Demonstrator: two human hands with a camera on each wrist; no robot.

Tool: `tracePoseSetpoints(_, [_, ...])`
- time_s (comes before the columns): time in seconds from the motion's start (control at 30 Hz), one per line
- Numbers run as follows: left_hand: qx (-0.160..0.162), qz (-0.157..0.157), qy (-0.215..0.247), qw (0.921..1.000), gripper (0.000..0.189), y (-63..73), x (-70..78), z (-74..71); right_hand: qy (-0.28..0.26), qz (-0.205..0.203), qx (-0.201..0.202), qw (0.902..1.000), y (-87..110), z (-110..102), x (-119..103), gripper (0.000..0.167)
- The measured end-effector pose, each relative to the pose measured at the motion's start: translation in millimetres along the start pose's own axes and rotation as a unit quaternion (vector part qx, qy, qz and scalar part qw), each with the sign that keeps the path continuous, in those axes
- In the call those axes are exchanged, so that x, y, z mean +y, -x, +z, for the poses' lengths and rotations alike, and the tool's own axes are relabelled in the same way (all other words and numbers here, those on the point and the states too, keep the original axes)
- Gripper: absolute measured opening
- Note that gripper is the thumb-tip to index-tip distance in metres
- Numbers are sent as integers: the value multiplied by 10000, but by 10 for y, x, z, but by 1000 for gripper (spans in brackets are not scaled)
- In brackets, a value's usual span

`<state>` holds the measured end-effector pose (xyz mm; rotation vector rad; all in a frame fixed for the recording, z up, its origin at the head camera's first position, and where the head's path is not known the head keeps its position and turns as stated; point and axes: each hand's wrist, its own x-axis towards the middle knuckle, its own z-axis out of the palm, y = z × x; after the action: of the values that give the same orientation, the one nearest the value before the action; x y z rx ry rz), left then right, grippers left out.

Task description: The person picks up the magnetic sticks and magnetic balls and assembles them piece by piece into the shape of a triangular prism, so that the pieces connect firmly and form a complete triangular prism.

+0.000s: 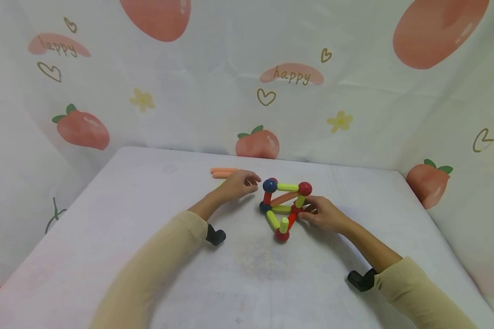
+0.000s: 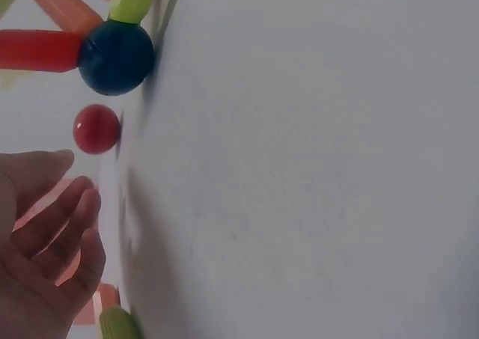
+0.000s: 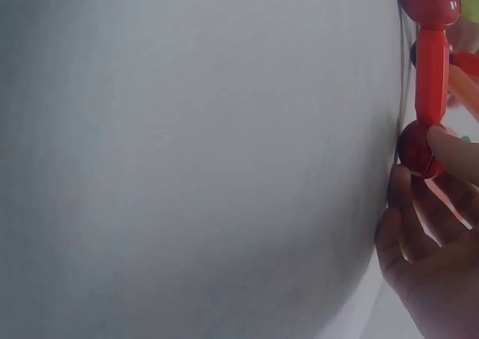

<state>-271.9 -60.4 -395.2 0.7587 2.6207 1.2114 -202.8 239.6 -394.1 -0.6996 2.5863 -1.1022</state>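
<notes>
A frame of rods and balls [image 1: 281, 209], which look like a building-stick toy, stands on the table between the hands. It has lime, red and orange rods, with blue balls [image 1: 270, 186] on its left and red balls [image 1: 305, 188] on its right. My right hand [image 1: 325, 214] holds the red ball [image 3: 416, 149] at the lower right, thumb on its near side and fingers round behind. My left hand [image 1: 239, 183] hovers left of the frame, fingers loosely bent and holding nothing. Near its fingertips in the left wrist view is another red ball [image 2: 96, 129].
Orange rods [image 1: 224, 170] lie behind the left hand, with a lime rod [image 2: 118, 324] partly hidden beside them. A lime rod [image 1: 284, 225] stands up from the front red ball. Behind the white table [image 1: 238, 283] hangs a peach-patterned cloth [image 1: 206, 91].
</notes>
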Motion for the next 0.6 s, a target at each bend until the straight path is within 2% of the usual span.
tracePoseSetpoints(0.17, [-64,-145,-132,9998,41,-137,62,83,37,27,-15,10000,-8,1,-11,41])
tracePoseSetpoints(0.3, [-261,-223,-171,9993,42,-225,58,151,19,67,-10,10000,-18,4,-1,41])
tracePoseSetpoints(0.43, [-435,-330,77,9985,42,-269,55,197,17,56,-1,10000,-23,7,0,41])
tracePoseSetpoints(0.6, [-179,-143,-29,9997,42,-305,34,254,4,63,-7,10000,-13,8,-8,41])
